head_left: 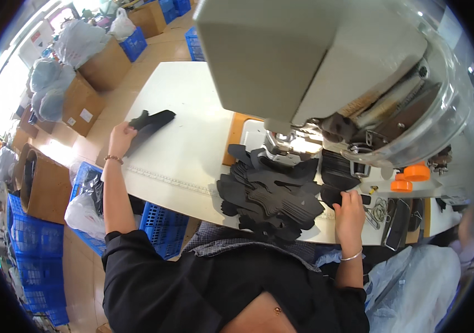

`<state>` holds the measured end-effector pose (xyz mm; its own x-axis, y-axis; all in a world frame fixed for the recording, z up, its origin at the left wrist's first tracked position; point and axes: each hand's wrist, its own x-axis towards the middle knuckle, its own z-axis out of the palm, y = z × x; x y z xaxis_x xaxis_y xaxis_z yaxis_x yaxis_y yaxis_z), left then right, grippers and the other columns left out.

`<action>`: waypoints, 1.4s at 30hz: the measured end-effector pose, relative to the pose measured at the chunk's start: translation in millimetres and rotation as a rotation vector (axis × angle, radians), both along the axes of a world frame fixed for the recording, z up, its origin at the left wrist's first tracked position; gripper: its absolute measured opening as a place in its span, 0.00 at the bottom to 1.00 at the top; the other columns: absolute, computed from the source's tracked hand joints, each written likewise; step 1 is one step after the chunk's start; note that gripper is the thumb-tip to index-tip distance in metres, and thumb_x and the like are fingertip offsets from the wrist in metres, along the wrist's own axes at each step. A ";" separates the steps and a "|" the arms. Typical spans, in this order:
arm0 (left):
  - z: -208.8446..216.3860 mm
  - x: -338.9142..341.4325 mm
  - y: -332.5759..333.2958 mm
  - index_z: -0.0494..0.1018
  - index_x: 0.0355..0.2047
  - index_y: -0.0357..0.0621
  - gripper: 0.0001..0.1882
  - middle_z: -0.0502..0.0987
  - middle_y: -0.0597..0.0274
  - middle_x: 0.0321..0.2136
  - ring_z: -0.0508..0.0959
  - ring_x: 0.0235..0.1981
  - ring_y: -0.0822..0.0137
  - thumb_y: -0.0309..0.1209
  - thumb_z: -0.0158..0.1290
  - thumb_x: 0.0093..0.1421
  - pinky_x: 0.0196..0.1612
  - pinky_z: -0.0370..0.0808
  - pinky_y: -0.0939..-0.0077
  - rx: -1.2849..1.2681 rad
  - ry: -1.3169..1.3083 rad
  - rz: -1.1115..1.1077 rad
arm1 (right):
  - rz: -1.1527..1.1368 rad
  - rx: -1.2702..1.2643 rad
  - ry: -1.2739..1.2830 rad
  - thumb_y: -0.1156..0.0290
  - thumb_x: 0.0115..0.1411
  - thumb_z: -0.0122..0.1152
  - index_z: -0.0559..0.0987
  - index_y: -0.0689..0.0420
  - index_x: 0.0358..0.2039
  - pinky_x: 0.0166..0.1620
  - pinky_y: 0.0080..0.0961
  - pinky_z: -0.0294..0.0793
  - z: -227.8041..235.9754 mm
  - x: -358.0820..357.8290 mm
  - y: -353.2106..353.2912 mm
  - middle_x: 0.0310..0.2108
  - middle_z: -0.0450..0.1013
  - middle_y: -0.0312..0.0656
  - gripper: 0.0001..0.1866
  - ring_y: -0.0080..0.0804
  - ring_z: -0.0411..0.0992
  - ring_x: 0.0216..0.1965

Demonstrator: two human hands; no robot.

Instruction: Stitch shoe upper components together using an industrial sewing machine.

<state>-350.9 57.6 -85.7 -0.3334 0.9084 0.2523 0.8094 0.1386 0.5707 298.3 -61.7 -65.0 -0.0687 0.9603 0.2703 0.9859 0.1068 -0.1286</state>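
At the left end of the white sewing table (187, 94), my left hand (119, 141) is closed, pinching the end of a dark fabric piece (158, 121) that points to the right. My right hand (350, 213) is at the table's front edge with its fingers bent over a flat black piece (331, 194). Between my hands, a loose fanned pile of black cut pieces (273, 191) lies in front of the sewing machine (287, 50). Right of it sits a neater black stack (339, 169). The machine head partly hides the needle area.
A ruler strip (165, 178) runs along the table's front. Orange knobs (409, 177), a phone-like dark slab (396, 225) and thin cord (378, 211) are at the right. Blue crates (162, 227) and cardboard boxes (81, 105) stand on the floor leftward. Translucent plastic (414, 283) hangs at lower right.
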 end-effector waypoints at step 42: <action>115.1 328.2 -52.1 0.78 0.29 0.38 0.15 0.75 0.61 0.30 0.75 0.29 0.63 0.14 0.60 0.38 0.25 0.73 0.75 0.936 0.415 -0.864 | -0.027 0.037 0.104 0.66 0.42 0.73 0.73 0.53 0.37 0.43 0.34 0.64 -5.3 13.6 -0.4 0.35 0.66 0.37 0.23 0.37 0.66 0.41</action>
<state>-22.7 5.5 29.4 0.5087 0.2186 0.8327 0.5736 -0.8073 -0.1384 311.9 -62.0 -70.3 -0.0124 0.9507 0.3098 0.9700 0.0866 -0.2271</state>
